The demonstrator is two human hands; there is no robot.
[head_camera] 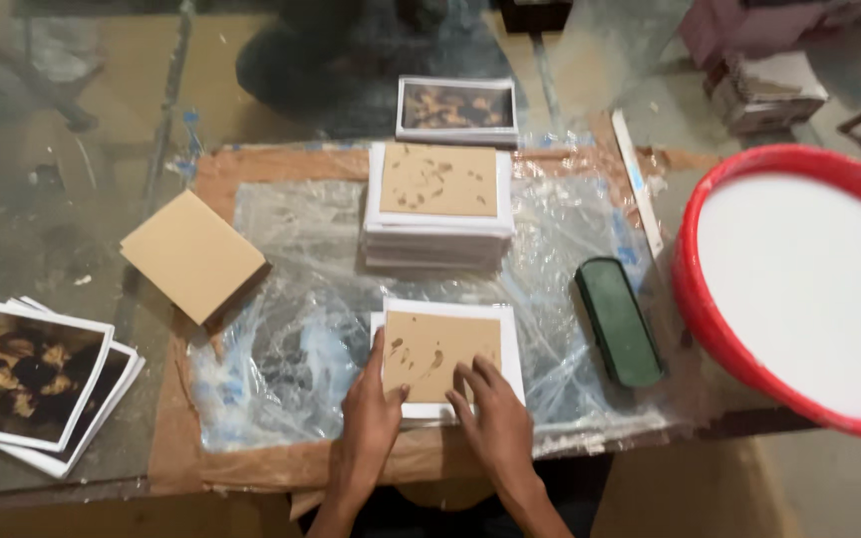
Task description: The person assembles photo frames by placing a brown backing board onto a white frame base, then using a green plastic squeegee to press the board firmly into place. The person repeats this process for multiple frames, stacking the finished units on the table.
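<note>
A tan board [442,347] lies on a white sheet [509,349] near the front of the plastic-covered work area. My left hand [371,413] rests flat on the board's lower left corner, fingers spread. My right hand [490,418] presses on its lower right part, fingertips on the tan surface. Neither hand grips anything. Behind them stands a stack of white sheets topped by another tan board [438,204].
A loose tan board [193,254] lies at the left, printed pictures [32,379] at the far left, one more picture [456,108] at the back. A dark green block [618,321] and a red basin of white liquid [799,289] sit at the right.
</note>
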